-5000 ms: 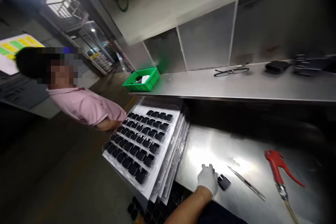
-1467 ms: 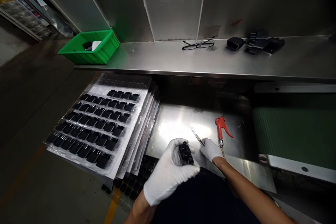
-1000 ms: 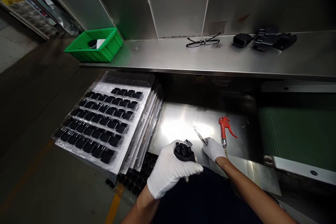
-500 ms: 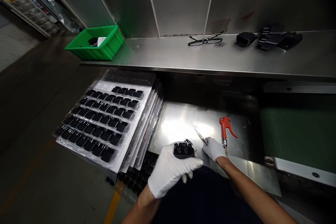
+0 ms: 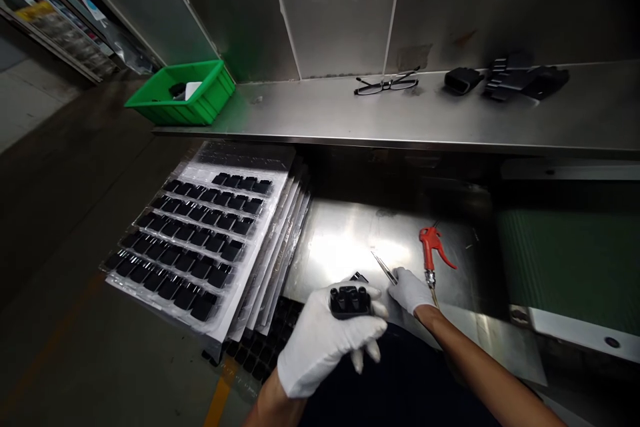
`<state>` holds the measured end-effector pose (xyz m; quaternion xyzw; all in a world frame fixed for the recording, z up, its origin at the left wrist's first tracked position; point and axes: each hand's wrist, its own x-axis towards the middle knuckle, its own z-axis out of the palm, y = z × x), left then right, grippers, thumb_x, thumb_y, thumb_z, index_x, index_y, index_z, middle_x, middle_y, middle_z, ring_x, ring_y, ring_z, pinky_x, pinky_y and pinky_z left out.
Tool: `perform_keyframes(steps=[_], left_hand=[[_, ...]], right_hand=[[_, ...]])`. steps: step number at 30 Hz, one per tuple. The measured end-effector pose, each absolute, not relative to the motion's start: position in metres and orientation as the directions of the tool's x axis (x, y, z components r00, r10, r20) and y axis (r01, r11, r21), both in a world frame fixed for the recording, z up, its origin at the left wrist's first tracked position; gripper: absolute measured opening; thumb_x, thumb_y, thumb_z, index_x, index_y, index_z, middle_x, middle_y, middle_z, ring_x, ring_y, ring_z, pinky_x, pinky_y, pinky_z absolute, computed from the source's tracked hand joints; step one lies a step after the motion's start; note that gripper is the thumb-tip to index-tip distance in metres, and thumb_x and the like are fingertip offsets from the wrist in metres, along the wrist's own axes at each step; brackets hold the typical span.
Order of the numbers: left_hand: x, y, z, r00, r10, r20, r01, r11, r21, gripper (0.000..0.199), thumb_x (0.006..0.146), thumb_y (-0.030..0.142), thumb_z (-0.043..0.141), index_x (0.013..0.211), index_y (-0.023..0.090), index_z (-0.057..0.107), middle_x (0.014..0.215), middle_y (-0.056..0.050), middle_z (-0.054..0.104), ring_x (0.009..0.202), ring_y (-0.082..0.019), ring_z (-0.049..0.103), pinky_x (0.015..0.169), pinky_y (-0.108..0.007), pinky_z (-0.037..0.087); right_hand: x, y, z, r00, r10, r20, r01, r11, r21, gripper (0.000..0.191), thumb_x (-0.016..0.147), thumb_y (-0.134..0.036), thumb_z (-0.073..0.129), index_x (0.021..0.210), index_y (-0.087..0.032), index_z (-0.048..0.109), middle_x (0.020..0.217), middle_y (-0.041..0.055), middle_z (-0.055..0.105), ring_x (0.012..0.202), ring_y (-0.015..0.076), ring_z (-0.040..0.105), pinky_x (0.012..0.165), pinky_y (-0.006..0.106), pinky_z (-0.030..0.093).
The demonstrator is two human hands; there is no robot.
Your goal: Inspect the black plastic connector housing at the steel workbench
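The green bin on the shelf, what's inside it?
Inside the green bin on the steel shelf lie a white piece and a dark item beside it. The near wall hides the rest of the bin's floor.

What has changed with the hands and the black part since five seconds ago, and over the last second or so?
Five seconds ago the black part lay on the steel bench by one gloved hand. Now the left hand holds the black part up in its grip, turned so its sockets face upward. The right hand has kept hold of the tweezers. The red air gun, part trays, glasses and green bin lie where they were.
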<state>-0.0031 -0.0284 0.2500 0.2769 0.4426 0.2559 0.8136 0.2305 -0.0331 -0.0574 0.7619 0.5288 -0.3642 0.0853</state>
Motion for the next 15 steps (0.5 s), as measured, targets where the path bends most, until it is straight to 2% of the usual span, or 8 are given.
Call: perform_keyframes(steps=[7, 11, 15], left_hand=[[-0.001, -0.033, 0.271, 0.522, 0.621, -0.584, -0.183, 0.751, 0.635, 0.041, 0.073, 0.025, 0.086, 0.110, 0.014, 0.072, 0.099, -0.009, 0.072, 0.059, -0.012, 0.070, 0.046, -0.016, 0.054], [0.002, -0.029, 0.258, 0.529, 0.703, -0.476, -0.398, 0.701, 0.592, 0.041, 0.080, 0.030, 0.081, 0.115, 0.011, 0.071, 0.097, -0.010, 0.071, 0.060, -0.012, 0.069, 0.050, -0.017, 0.054], [0.002, -0.025, 0.239, 0.506, 0.729, -0.460, -0.572, 0.683, 0.454, 0.038, 0.087, 0.032, 0.071, 0.115, 0.006, 0.071, 0.100, -0.013, 0.070, 0.075, -0.017, 0.071, 0.059, -0.022, 0.058]], right_hand=[[0.230, -0.031, -0.054, 0.163, 0.738, -0.655, 0.871, -0.419, -0.256, 0.032, 0.084, -0.023, 0.062, 0.116, -0.019, 0.059, 0.116, 0.0109, 0.064, 0.103, 0.0292, 0.066, 0.084, 0.037, 0.049], [0.230, -0.030, -0.052, 0.161, 0.726, -0.668, 0.870, -0.424, -0.252, 0.032, 0.084, -0.024, 0.062, 0.115, -0.020, 0.058, 0.117, 0.0112, 0.064, 0.104, 0.0305, 0.066, 0.082, 0.037, 0.048], [0.230, -0.030, -0.050, 0.152, 0.732, -0.665, 0.873, -0.414, -0.256, 0.026, 0.083, -0.025, 0.062, 0.109, -0.021, 0.059, 0.110, 0.0096, 0.066, 0.098, 0.0298, 0.067, 0.078, 0.036, 0.047]])
